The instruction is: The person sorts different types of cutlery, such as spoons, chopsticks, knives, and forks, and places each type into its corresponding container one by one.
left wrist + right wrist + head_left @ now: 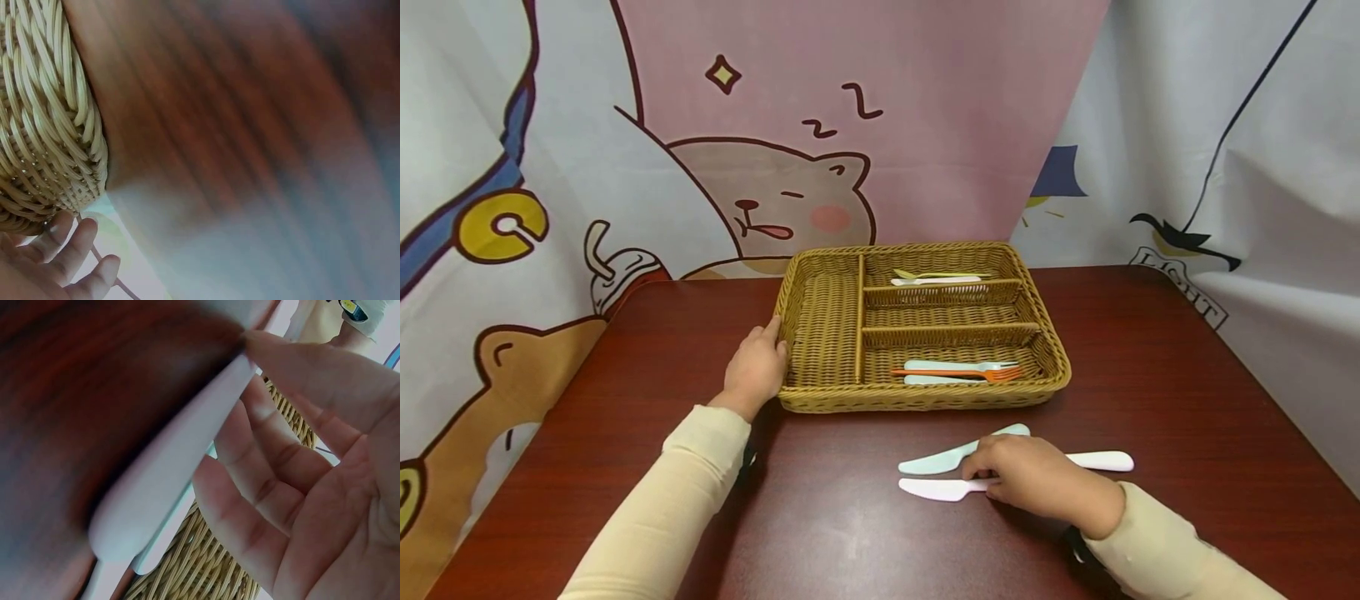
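My left hand (758, 367) rests at the left rim of a wicker cutlery basket (917, 398), its loosely bent fingers (81, 244) outside the woven wall. At the table's front right, my right hand (1037, 479) pinches a white knife (932, 488) between thumb and index finger. In the right wrist view, the white handle (162, 465) lies close over the tabletop, and the other fingers are spread beside it. A mint-green knife (936, 461) lies just behind, partly covered by the hand. Another white handle (1103, 461) sticks out right of the hand.
The basket has a long left compartment and three on the right. Its front right compartment holds an orange fork (1000, 375) and pale mint cutlery (943, 366); the back one holds yellow and white pieces (936, 281). A printed curtain (947, 125) hangs behind the dark red table (820, 517).
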A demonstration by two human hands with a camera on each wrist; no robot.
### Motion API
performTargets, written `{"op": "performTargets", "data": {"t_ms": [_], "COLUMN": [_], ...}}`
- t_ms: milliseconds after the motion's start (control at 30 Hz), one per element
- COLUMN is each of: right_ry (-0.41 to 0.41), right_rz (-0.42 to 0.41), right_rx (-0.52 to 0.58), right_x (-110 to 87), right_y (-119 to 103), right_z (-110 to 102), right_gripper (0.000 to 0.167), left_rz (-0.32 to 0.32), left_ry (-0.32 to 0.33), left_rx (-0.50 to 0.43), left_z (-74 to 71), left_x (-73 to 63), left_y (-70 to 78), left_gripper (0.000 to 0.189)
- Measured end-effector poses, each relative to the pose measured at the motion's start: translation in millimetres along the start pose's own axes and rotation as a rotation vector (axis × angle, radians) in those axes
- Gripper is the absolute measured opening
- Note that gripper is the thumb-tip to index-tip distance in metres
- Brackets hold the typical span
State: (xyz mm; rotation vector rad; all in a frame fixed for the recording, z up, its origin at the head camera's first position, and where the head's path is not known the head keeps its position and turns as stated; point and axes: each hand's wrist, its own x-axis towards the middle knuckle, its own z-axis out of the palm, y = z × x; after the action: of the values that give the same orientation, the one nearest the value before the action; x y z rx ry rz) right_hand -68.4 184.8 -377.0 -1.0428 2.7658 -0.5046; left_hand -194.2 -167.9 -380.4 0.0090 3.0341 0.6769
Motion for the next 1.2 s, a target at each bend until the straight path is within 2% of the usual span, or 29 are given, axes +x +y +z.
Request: {"op": "performTargets", "data": {"t_ms": [433,800,967,1200], "right_ry": [-0.007,-0.044,-0.022,0.035], "right_rz": [-0.038,-0.036,-0.047,-0.069], "right_rx": [0.035,0.161,0.212,0.217], "right_x": [2.3,2.4,5.1,13.5], "right_y": [1.0,0.8,-1.9,-7.3], "right_z": [0.0,-3.5,-10.0,-15.9], "right_gripper": [0.031,0.03,0.025,0.023], "left_rz": [0.003,0.0,-0.004,-0.005], "left_ry": [-0.004,-0.016,-0.014,-0.015], "left_rx": [0.016,0.003,0.005,0.002], "left_z": [-1.2,-2.2,-1.0,-0.6], "left_x": [-0.4,0.0,-0.2,-0.4], "left_y": [0.5,0.5,-0.5,-0.7], "left_gripper": [0.053,0.054,0.053,0.053]}}
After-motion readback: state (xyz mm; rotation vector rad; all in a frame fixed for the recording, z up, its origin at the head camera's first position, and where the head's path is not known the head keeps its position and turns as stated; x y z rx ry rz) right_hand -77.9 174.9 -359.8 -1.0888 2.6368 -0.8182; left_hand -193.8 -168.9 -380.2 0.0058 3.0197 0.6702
